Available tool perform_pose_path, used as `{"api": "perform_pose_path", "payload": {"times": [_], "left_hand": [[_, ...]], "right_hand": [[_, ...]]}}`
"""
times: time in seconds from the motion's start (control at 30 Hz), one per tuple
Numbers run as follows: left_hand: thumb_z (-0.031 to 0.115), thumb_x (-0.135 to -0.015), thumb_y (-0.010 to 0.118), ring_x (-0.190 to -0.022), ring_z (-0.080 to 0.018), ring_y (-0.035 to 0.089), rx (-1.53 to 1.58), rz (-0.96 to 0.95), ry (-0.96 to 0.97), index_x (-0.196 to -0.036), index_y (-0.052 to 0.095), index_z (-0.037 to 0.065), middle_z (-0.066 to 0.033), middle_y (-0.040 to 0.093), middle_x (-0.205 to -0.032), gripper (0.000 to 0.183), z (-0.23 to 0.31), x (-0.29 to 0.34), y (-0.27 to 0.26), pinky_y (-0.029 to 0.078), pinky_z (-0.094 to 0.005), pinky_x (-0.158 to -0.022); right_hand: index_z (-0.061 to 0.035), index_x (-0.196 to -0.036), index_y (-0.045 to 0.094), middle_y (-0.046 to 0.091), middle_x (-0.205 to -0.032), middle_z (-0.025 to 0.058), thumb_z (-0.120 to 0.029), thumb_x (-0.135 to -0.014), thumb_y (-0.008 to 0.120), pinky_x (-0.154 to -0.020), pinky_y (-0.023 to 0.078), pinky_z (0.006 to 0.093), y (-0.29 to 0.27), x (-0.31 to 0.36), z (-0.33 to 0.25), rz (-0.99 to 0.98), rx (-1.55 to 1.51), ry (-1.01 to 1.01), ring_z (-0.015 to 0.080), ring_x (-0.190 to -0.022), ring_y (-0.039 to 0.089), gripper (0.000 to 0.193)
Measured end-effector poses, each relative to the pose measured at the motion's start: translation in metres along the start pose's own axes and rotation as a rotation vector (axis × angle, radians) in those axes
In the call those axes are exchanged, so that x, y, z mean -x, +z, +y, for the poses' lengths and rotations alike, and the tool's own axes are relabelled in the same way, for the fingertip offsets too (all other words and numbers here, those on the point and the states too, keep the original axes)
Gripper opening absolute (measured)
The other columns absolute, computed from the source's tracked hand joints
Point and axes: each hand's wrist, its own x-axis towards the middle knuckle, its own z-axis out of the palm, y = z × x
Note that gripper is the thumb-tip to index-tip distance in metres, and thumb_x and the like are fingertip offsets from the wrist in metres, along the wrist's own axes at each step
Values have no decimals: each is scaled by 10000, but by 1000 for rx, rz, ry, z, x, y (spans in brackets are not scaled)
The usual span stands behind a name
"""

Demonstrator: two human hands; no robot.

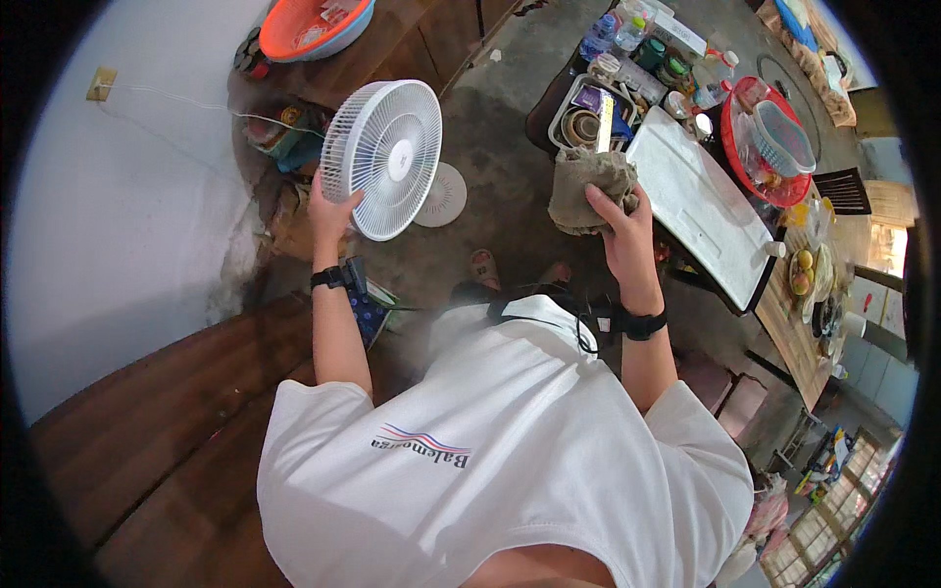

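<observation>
Left hand [333,210] grasps white fan [400,160] at its cage's lower-left rim [339,165]. Right hand [625,223], right of fan, clutches grey-brown cloth [582,186]: wrinkled, looks soft, likely grippable anywhere. Fan seems light, maybe top-heavy; thin ribs [377,125] could flex, so hold the rim. Flat round base [448,196] sits below-right of fan head.

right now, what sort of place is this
Probably a lived-in room in a home: the fan, the fruit and the drink bottles suggest everyday household use.
</observation>
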Motion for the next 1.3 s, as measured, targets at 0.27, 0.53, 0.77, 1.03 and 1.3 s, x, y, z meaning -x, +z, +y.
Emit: {"api": "perform_pose_path", "payload": {"times": [0.27, 0.53, 0.77, 1.03, 1.3], "left_hand": [[218, -755, 937, -1258, -274, 626, 73, -78, -33, -1567, 424, 38, -153, 619, -1438, 977, 6, -5, -15, 505, -413, -1050], [138, -777, 907, -1320, -301, 582, 70, -38, -1, -1633, 334, 35, -187, 572, -1483, 1036, -44, -15, -33, 459, -418, -1109], [109, -781, 888, -1336, -283, 568, 107, -65, -56, -1651, 281, 8, -188, 556, -1511, 1065, -22, -10, -31, 445, -396, -1128], [144, -801, 896, -1368, -279, 551, 47, -93, -42, -1648, 310, 25, -169, 546, -1543, 1037, -13, -16, -33, 429, -387, -1140], [290, -755, 950, -1388, -351, 516, -74, -108, -6, -1649, 281, 14, -231, 463, -1555, 1150, -23, -21, -35, 421, -458, -1156]], "right_hand": [[21, -1340, 605, 723, -1223, 105, -76, -922, 808, -967, 577, 347, -3, -11, -5, -5, -1, 13, 188, -1094, 714, 474], [18, -1336, 599, 719, -1231, 101, -87, -918, 812, -962, 575, 340, -15, -28, -2, -9, 21, 27, 191, -1099, 715, 481], [18, -1339, 601, 718, -1236, 102, -107, -914, 824, -976, 567, 341, -5, -30, -1, -26, 8, 27, 190, -1100, 715, 496], [21, -1333, 609, 719, -1222, 100, -114, -906, 835, -981, 561, 341, 3, -33, 3, -2, 30, 14, 184, -1097, 711, 502], [14, -1332, 610, 726, -1195, 90, -127, -911, 833, -958, 570, 332, 26, -31, 4, -3, 81, 24, 176, -1067, 715, 497]]}}
